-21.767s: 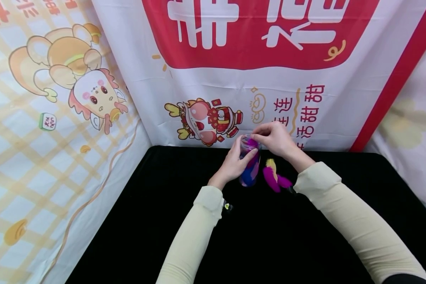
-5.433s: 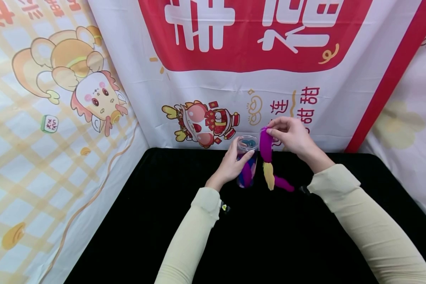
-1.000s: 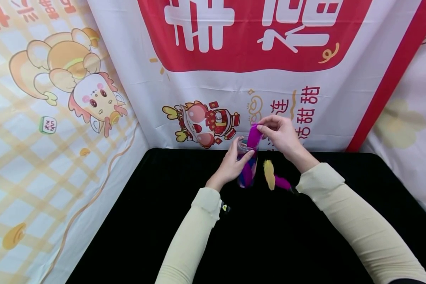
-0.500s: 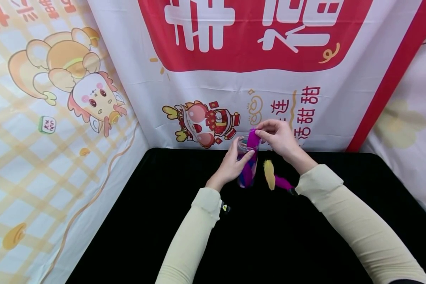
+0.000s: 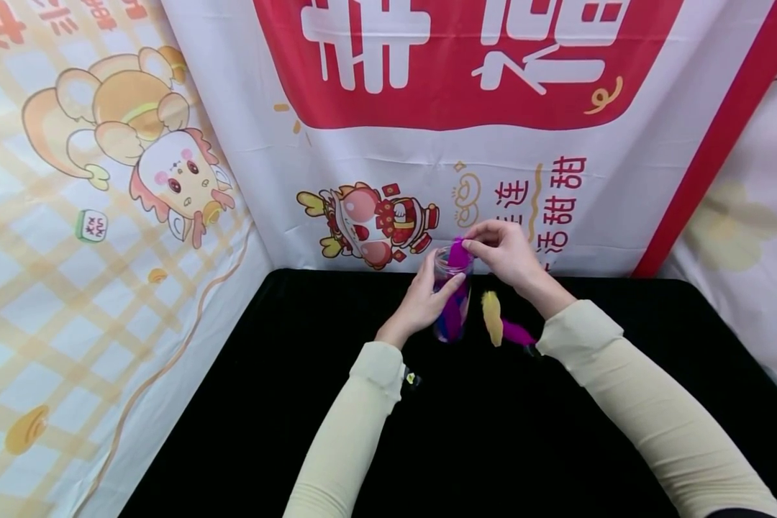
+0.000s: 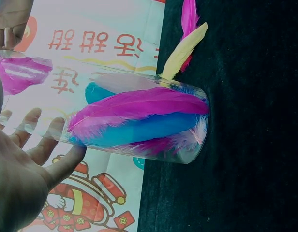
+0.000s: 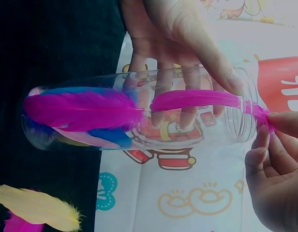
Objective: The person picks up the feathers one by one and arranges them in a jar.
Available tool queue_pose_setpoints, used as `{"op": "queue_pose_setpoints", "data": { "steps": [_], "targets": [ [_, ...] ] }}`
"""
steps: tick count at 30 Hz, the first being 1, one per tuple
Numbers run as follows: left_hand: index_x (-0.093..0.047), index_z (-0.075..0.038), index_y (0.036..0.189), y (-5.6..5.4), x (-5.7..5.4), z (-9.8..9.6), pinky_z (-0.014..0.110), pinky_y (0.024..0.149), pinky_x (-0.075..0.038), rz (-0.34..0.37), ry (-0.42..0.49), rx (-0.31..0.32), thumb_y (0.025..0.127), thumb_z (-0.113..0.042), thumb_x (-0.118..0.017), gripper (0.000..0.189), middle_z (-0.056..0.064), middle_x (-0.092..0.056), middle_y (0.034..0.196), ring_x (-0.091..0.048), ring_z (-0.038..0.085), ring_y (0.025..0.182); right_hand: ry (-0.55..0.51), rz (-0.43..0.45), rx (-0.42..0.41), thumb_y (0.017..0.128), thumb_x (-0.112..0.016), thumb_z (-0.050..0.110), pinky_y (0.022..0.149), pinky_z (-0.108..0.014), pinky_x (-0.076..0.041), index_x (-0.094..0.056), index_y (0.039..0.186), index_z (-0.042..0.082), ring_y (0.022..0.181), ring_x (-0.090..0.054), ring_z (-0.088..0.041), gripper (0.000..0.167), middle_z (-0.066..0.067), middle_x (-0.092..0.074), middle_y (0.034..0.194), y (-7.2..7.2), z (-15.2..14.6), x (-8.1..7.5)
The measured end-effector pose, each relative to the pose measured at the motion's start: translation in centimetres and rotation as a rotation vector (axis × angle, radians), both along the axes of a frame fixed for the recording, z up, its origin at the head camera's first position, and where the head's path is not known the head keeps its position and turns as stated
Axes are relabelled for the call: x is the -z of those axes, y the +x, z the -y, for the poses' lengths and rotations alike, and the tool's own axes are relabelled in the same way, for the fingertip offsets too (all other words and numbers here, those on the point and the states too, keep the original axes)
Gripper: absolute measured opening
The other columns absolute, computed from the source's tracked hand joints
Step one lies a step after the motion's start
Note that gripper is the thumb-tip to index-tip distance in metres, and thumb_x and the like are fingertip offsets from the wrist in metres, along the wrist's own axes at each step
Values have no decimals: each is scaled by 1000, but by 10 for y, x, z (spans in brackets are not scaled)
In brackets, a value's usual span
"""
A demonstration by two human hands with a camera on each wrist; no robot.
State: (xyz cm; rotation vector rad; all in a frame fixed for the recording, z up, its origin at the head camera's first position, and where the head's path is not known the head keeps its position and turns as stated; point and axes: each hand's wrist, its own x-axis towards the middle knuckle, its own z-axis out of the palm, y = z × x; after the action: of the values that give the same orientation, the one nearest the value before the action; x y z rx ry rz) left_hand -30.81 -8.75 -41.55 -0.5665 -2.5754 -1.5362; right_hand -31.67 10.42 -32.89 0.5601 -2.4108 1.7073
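My left hand [image 5: 421,302] grips a clear, wide-mouthed jar [image 5: 452,332] that stands upright near the table's back edge. Inside its lower part lie several feathers, with a magenta feather [image 6: 139,108] in front of a blue feather [image 6: 149,130]. My right hand [image 5: 506,257] is at the jar's mouth, thumb and fingers pinching one end of another magenta feather [image 7: 200,98]. Most of that feather hangs inside the jar's upper part, above the others. Right of the jar, a yellow feather [image 5: 491,320] and a magenta feather [image 5: 518,333] lie on the table.
Black cloth covers the table [image 5: 466,446]. A white and red printed banner [image 5: 375,155] hangs right behind the jar, and a patterned sheet [image 5: 97,302] hangs on the left. A small dark object [image 5: 412,379] shows by the left cuff.
Over the last seconds my right hand has brought the magenta feather from beside the jar to its mouth and lowered it inside. Earlier, two magenta feathers lay beside the yellow one. The left hand stays put.
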Motion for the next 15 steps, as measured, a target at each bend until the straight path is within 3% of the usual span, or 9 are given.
{"op": "queue_pose_setpoints", "data": {
  "steps": [8,15],
  "targets": [
    [-19,-21,161,-2,0,0,49,114,-39,1,0,5,101,-61,-52,79,11,-40,153,-47,28,138,60,-5,-10,97,-72,13,74,-27,-50,-74,105,0,84,-66,-13,15,-12,-77,99,-2,-2,3],
    [-19,-23,162,-1,1,0,48,115,-39,4,2,4,101,-61,-52,78,11,-41,152,-48,28,137,74,16,-22,96,-74,15,69,-28,-49,-78,103,1,80,-60,-16,15,-11,-75,100,-4,-1,5]
  ]
}}
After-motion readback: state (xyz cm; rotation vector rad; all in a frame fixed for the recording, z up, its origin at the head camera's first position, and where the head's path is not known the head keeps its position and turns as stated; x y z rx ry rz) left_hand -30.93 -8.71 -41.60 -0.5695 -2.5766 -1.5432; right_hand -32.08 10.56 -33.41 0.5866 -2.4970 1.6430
